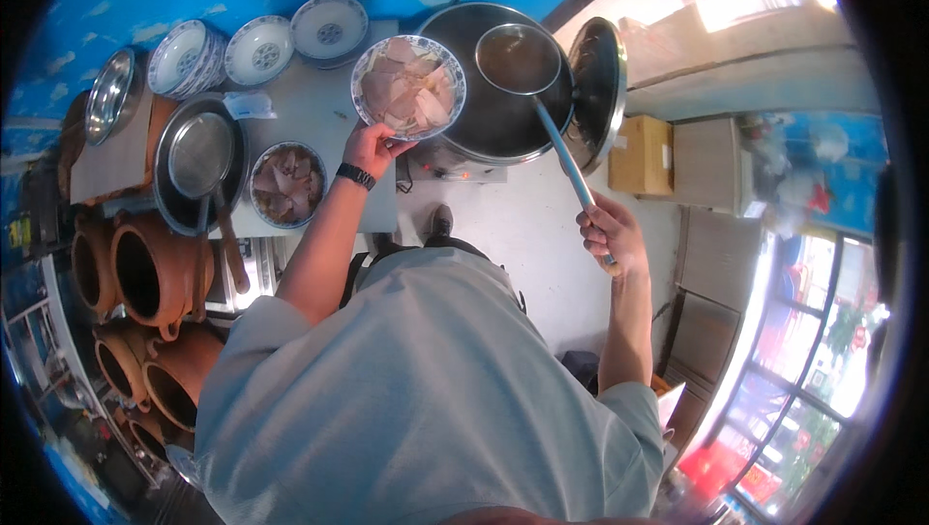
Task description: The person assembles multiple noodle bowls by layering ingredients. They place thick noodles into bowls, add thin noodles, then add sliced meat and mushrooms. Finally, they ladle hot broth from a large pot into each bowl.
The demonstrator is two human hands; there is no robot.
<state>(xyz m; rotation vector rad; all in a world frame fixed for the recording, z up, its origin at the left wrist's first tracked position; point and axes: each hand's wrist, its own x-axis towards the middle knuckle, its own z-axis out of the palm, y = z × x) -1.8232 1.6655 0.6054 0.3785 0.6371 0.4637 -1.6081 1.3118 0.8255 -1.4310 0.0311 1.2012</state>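
Observation:
My left hand (370,150), with a black watch band at its wrist, grips the near rim of a blue-and-white bowl (363,90) heaped with pale sliced meat (416,90). That bowl is held beside the left edge of a large stockpot (474,128) of dark liquid. My right hand (614,232) is wrapped around the long bluish metal handle of a ladle (561,146). The ladle's wide round head is over the pot, with brownish content or liquid showing in it; whether it touches the pot's liquid I cannot tell.
A second bowl of sliced meat (287,184) stands on the counter (334,167), left of my forearm. Behind it are patterned bowls (259,49) and a dark pan (174,206) holding a strainer (200,152). A lid (597,90) leans right of the pot. Clay pots (150,269) lie at left.

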